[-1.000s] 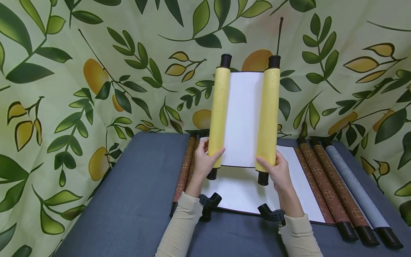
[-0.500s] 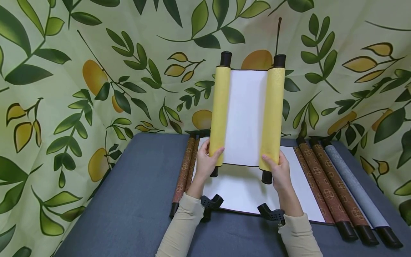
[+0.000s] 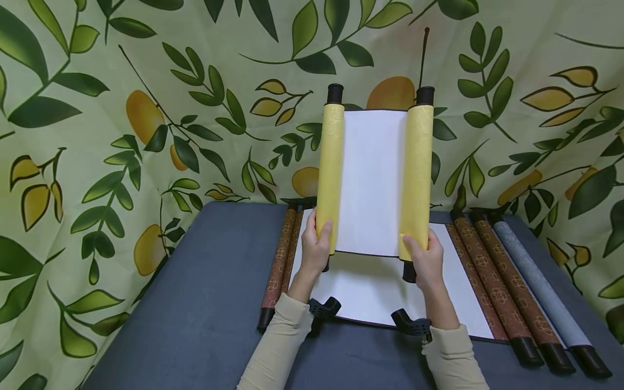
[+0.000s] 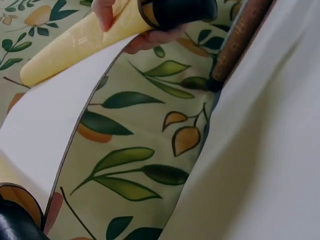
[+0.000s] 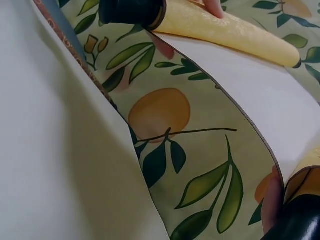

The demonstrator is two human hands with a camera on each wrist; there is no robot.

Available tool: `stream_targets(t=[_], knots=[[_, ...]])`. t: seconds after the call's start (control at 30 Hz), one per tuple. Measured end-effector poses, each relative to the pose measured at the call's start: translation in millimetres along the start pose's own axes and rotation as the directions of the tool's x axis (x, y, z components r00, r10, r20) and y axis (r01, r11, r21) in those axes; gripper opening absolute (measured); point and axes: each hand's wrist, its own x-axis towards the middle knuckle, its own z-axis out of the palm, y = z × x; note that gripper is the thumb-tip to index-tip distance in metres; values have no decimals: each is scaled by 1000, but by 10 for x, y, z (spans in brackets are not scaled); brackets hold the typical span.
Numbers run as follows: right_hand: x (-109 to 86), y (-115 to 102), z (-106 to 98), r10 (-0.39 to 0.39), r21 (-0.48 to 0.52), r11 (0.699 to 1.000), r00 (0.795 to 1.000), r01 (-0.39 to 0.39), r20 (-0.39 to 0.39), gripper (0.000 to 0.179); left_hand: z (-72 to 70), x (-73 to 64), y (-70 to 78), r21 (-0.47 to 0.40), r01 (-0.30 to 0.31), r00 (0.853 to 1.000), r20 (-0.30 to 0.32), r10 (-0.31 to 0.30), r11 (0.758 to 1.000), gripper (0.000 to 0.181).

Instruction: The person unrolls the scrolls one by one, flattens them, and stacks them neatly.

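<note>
A yellow hand scroll with black knobs is held upright above the table, part unrolled. Its left roll point(image 3: 330, 168) and right roll point(image 3: 417, 179) stand apart, and a band of blank white paper point(image 3: 372, 179) spans between them. My left hand point(image 3: 316, 246) grips the left roll near its lower end, thumb across the front. Likewise my right hand point(image 3: 429, 260) holds the lower part of the right roll, thumb in front and the other fingers mostly hidden behind. Both wrist views show the paper's dark-bordered edge bowing between the rolls, with a black knob point(image 4: 182, 11) large at the top in the left one.
Beneath the hands, a larger white scroll sheet point(image 3: 361, 292) lies open on the blue-grey table point(image 3: 195, 281). Brown patterned rolls point(image 3: 280, 254) flank it on the left. To the right lie more brown rolls point(image 3: 517, 281) and a blue-grey roll point(image 3: 541, 287). Leaf-patterned cloth point(image 3: 205, 135) hangs behind.
The two yellow rolls have moved apart, the left one leftward and the right one rightward. A wider band of white paper shows between them. Both hands keep their grip.
</note>
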Motion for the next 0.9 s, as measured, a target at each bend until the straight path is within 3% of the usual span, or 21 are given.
stream_targets(t=[0.2, 0.3, 0.43, 0.67, 0.9], knots=[[-14, 5, -43, -48, 163, 986, 997, 36, 68, 17, -26, -9, -2, 60, 1, 1000, -8, -1, 998, 49], [-28, 2, -51, -85, 186, 980, 990, 64, 110, 15, -27, -2, -22, 75, 8, 999, -36, -5, 997, 49], [-27, -2, -38, -83, 110, 991, 990, 70, 116, 22, -20, 8, -32, 77, 23, 998, -58, -19, 997, 54], [8, 11, -16, -17, -95, 995, 996, 25, 86, 52, -5, 33, -3, 91, 19, 997, -82, -11, 996, 67], [21, 4, -33, 43, -110, 993, 998, -37, 47, 55, -25, 45, -7, 82, 2, 995, -103, 7, 997, 59]])
